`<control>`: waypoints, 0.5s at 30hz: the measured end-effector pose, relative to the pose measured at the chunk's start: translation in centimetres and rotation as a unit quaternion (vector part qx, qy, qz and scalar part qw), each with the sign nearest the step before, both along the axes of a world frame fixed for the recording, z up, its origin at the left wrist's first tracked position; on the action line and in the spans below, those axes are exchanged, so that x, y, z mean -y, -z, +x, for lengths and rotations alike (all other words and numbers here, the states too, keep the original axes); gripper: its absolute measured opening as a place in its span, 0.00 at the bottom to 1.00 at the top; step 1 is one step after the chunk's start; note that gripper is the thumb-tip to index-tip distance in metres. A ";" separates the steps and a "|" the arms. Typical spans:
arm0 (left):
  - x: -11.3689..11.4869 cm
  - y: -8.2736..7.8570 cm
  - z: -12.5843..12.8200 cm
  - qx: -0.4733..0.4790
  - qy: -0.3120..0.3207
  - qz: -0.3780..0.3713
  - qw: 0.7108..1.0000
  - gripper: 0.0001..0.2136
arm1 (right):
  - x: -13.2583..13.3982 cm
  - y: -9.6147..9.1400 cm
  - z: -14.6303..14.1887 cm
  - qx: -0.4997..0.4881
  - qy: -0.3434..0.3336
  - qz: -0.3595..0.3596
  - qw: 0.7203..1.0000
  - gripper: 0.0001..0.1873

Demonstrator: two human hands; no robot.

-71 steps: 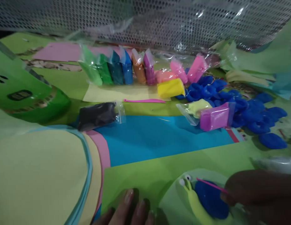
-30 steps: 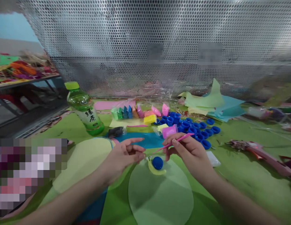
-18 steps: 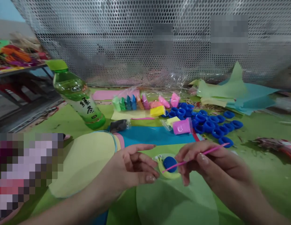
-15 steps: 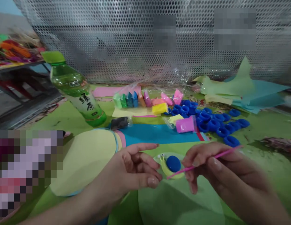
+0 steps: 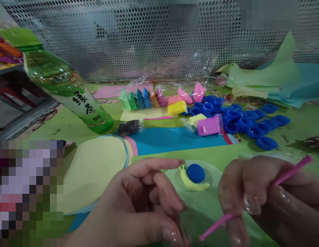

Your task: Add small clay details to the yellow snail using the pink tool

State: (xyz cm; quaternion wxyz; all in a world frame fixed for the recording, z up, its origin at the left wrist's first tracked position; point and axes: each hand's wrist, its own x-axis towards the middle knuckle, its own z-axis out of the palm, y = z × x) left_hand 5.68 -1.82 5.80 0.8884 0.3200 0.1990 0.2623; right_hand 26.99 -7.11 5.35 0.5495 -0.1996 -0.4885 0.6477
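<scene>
A snail of soft clay (image 5: 191,180), with a yellow-green body and a round blue shell, lies on a pale green paper disc (image 5: 213,206). My right hand (image 5: 262,195) grips a thin pink clay-modelling stick (image 5: 217,226) between thumb and fingers, its lower end pointing left and down in front of the snail. To the left is my left hand (image 5: 151,195), with nothing visible in it. Its fingers are apart and loosely curled, the index finger stretched toward the snail's head. That fingertip overlaps the snail's eye stalks; whether it touches them I cannot tell.
Beside my left arm lies a stack of pale yellow paper discs (image 5: 95,171). Behind it stands a green tea bottle (image 5: 64,82). Bagged clay packets (image 5: 209,125), a black packet (image 5: 129,127) and several blue rings (image 5: 244,123) sit farther back. A perforated metal panel (image 5: 149,41) rises behind.
Both hands have come nearer to the camera, and my right hand has moved right with the pink stick, away from the snail. The stick's tip no longer overlaps the snail. The view has shifted.
</scene>
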 end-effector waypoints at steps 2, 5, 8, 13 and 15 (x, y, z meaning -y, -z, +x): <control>0.0 -0.5 0.2 -0.050 -0.023 -0.033 0.998 0.21 | 0.2 0.2 0.1 0.049 0.027 -0.011 0.998 0.12; 0.1 -0.8 0.7 -0.123 -0.063 -0.058 0.989 0.16 | 0.0 0.2 0.2 0.116 0.052 0.017 0.992 0.11; 0.1 -0.8 1.2 -0.136 -0.076 -0.064 0.986 0.14 | -0.4 -0.1 0.3 0.139 0.019 0.060 0.988 0.21; 0.0 -1.6 1.5 -0.178 -0.072 -0.110 0.975 0.15 | -0.3 -0.7 0.0 0.118 -0.006 0.045 0.992 0.27; 0.0 -2.1 1.5 -0.176 -0.068 -0.116 0.975 0.16 | 0.0 -0.4 -0.1 0.085 0.016 0.059 0.995 0.29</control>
